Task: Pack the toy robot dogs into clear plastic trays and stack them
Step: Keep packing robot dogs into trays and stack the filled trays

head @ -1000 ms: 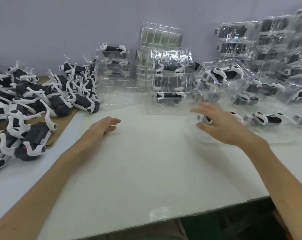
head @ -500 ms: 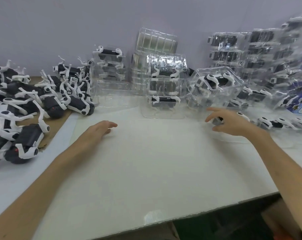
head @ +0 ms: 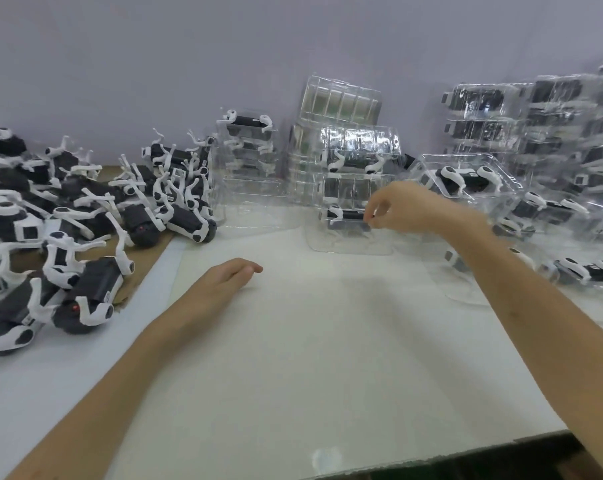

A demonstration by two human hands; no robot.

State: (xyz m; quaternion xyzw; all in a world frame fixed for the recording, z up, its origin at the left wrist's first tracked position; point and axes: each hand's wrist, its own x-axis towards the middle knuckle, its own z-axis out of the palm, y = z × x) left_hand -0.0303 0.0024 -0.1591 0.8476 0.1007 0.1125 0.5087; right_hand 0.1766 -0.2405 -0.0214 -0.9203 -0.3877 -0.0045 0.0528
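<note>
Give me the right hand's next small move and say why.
Probably pinch the front tray by its near wall and slide it closer. The right hand hovers with curled fingers at that tray, which holds a dog; whether it already has a grip is unclear. The left hand lies flat on the table, free to steady.

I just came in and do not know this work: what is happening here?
A person packs black-and-white toy robot dogs into clear plastic trays. The right hand, fingers curled, reaches a tray holding one dog in the middle; a grip is unclear. The left hand rests open on the white table. Loose dogs lie piled at left; filled trays stand stacked at right.
</note>
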